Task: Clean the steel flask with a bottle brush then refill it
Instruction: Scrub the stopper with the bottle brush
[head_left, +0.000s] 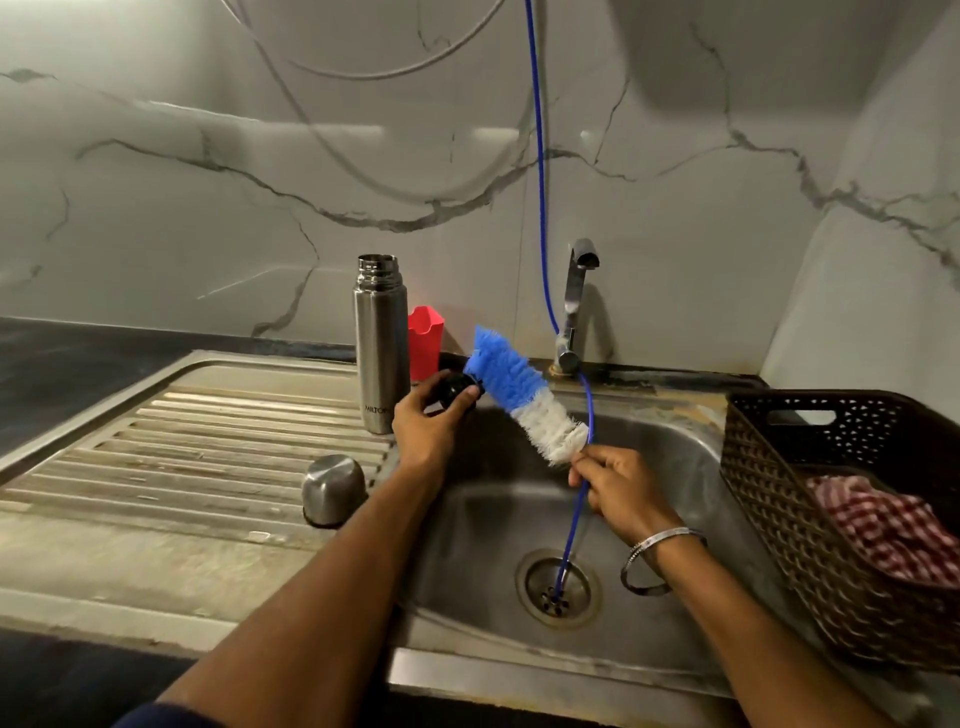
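Grey-veined white marble walls (208, 182) behind a steel sink (467, 519), dark countertop (62, 374) at left, dim light.

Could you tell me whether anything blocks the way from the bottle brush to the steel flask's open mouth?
Nothing visible does. The upright steel flask stands uncapped on the drainboard, left of the blue-and-white bottle brush in the right hand.

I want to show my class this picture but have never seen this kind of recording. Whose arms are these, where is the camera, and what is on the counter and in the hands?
There is no machine: a person wears a camera on the head, looking down at their own arms. The left hand holds a small black stopper. The right hand grips the bottle brush over the sink. On the draining board stand the open steel flask and its steel cap, upside down. A red cup stands behind the flask; a dark basket holds a checked cloth.
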